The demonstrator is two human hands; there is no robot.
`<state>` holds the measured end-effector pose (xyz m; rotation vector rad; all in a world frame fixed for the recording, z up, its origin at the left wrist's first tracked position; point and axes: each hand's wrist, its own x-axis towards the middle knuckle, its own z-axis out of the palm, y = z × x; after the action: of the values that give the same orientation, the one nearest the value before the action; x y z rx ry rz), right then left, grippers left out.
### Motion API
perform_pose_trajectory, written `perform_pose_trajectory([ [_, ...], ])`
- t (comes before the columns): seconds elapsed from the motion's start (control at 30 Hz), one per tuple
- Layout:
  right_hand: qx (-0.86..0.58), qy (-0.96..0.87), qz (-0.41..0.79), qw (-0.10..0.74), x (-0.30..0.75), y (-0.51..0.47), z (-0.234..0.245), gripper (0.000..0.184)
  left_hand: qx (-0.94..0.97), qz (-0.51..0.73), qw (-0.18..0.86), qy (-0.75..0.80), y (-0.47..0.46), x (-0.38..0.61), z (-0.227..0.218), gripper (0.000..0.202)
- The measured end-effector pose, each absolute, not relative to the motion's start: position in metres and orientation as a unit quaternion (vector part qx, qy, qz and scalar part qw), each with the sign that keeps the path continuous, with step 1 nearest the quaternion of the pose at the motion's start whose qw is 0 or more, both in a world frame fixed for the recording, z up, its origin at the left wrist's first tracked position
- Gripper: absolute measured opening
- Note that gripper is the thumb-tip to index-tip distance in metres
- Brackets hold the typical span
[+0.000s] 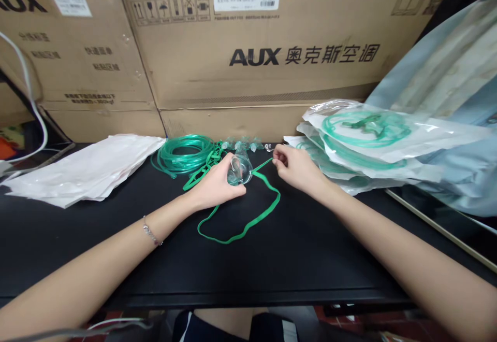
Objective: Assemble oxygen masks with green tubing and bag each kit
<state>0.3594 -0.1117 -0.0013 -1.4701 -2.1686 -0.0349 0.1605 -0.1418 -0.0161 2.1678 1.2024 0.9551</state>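
Note:
My left hand (221, 181) is closed around a clear oxygen mask (244, 168) over the middle of the black table. A green elastic strap (264, 215) runs from the mask and hangs in a loose loop towards me. Between its thumb and fingertips, my right hand (295, 166) pinches the strap's end, drawn taut to the right of the mask. Behind my left hand lie a coil of green tubing (184, 150) and more green straps (198, 176). Several small clear connectors (254, 145) stand in a row at the back.
White flat packages (85, 166) are stacked at the left. Clear-fronted bags with green tubing (368, 129) pile up at the right, beside a pale blue plastic bag (438, 72). A large cardboard box (186, 72) walls off the table's back. The table's front edge (248, 300) is near my lap.

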Motion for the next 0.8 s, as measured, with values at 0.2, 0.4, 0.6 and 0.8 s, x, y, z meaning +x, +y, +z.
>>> perform_pose_trajectory([
  [0.2,-0.436,-0.861,0.197,0.173,0.359,-0.122,0.005,0.01,0.792,0.34,0.222,0.456,-0.14,0.158,-0.019,0.034],
  [0.4,-0.319,-0.862,0.373,0.125,0.359,-0.124,0.013,0.022,0.798,0.338,0.212,0.451,-0.138,0.154,-0.022,0.042],
  [0.6,-0.331,-0.818,0.359,0.304,0.352,-0.119,-0.002,0.025,0.792,0.355,0.244,0.433,-0.138,0.156,-0.025,0.056],
  [0.8,-0.337,-0.802,0.404,0.285,0.342,-0.128,-0.006,0.018,0.772,0.375,0.309,0.41,-0.14,0.158,-0.025,0.07],
])
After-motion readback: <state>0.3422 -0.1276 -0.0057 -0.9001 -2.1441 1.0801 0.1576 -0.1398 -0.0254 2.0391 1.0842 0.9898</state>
